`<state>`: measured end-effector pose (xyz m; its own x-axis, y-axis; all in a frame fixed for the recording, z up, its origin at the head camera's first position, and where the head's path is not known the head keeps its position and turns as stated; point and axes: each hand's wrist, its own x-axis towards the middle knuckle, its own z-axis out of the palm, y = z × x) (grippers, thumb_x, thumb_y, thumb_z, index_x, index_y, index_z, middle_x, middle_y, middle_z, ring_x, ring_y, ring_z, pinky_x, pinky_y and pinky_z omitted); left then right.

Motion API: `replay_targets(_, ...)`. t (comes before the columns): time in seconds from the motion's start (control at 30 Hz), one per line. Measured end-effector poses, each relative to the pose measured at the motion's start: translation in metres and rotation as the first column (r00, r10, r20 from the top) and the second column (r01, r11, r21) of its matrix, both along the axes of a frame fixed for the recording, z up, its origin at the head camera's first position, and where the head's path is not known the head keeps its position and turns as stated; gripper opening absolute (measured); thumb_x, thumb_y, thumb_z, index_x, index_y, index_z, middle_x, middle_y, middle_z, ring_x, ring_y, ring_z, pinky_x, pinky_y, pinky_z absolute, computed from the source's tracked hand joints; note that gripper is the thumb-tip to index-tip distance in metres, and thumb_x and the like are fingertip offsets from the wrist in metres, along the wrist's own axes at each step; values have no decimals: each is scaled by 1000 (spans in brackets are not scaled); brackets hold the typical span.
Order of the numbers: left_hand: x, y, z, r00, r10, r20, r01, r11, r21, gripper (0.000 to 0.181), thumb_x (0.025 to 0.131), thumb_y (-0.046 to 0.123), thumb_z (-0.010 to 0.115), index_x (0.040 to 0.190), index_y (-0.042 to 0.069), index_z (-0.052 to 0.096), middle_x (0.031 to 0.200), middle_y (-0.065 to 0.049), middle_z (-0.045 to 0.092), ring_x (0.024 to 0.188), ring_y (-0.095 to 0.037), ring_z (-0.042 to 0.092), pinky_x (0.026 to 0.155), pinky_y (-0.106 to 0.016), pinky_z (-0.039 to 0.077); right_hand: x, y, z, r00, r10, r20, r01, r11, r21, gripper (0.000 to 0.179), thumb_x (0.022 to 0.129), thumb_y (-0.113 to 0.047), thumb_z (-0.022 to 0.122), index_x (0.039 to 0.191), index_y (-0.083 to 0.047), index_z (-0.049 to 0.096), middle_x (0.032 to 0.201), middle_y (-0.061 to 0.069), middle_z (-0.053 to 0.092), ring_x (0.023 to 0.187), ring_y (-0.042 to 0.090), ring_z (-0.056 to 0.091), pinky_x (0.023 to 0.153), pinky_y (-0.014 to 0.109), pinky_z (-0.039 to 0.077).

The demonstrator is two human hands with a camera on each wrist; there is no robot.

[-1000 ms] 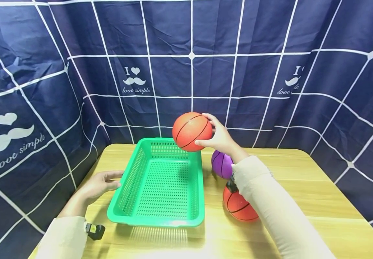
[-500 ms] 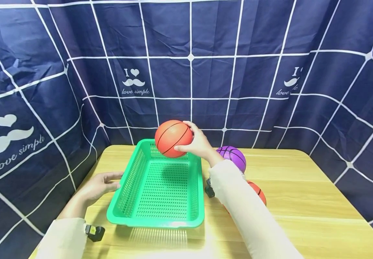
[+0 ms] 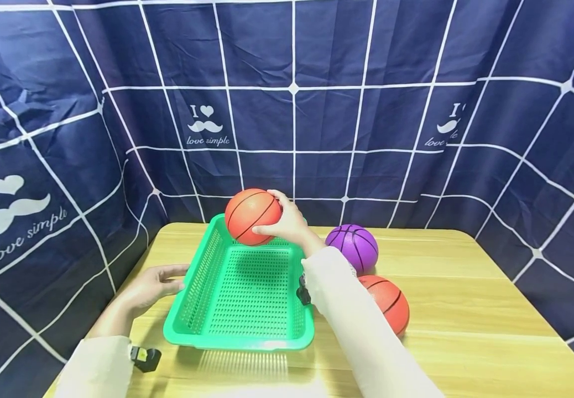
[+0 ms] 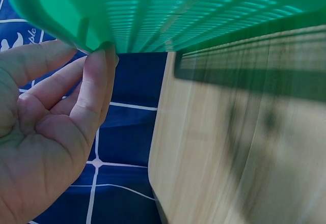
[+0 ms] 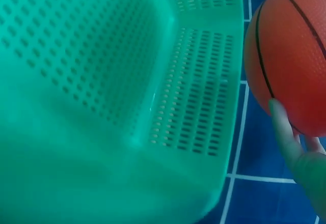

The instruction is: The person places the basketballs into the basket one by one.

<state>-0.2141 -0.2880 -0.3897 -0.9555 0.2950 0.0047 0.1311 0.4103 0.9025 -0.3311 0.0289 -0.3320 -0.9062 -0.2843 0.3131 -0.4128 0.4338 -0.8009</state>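
- One orange ball is gripped by the right hand, above the green basket.
- The basket's rim is touched by the left hand, fingers relaxed.
- Purple ball is seen right of both hands.

Green basket, black-lined orange ball above it, black-lined purple ball to its right, white-gridded navy cloth behind it.

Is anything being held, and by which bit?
The right hand holds an orange ball by its right side. The left hand is at the left rim of the green basket; whether it grips, I can't tell.
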Motion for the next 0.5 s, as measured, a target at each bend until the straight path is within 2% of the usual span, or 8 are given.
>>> replay_targets(0.23,1,2,-1,1000,-1,20,1,1000,12,49,92,5,59,134,-15,43,133,-29,48,116,-40,52,97,-46,43,2,-13,-14,998,-28,60,28,1000,1,88,65,-27,87,141,-27,41,121,12,49,112,28,47,86,42,49)
replay_targets(0.5,2,2,0,1000,11,29,-12,1000,19,49,92,5,59,134,-15,42,133,-29,48,116,-41,52,97,-47,42,4,-28,-27,991,-42,129,37,999,38,89,66,-27,86,142,-25,39,126,14,46,115,30,44,85,44,49)
